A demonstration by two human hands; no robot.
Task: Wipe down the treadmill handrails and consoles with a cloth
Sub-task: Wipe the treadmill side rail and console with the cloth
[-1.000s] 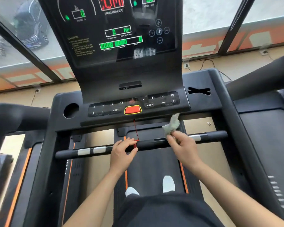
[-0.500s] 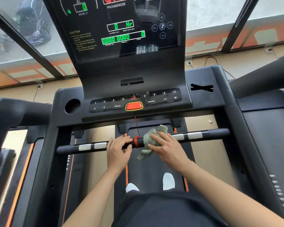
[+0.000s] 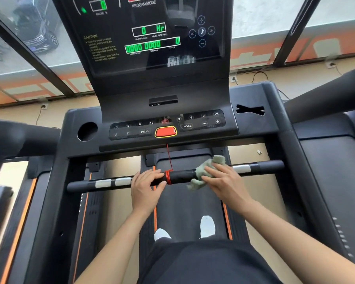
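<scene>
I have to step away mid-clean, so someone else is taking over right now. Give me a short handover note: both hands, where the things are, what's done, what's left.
Left hand: rests on the front handrail, just left of the red cord wound around it.
Right hand: straight fingers press the cloth onto the handrail, right of the cord.
Done: wiping is at the bar's middle. Which parts are already clean cannot be told.
Left: probably the bar's ends, the button panel and the console screen.
</scene>
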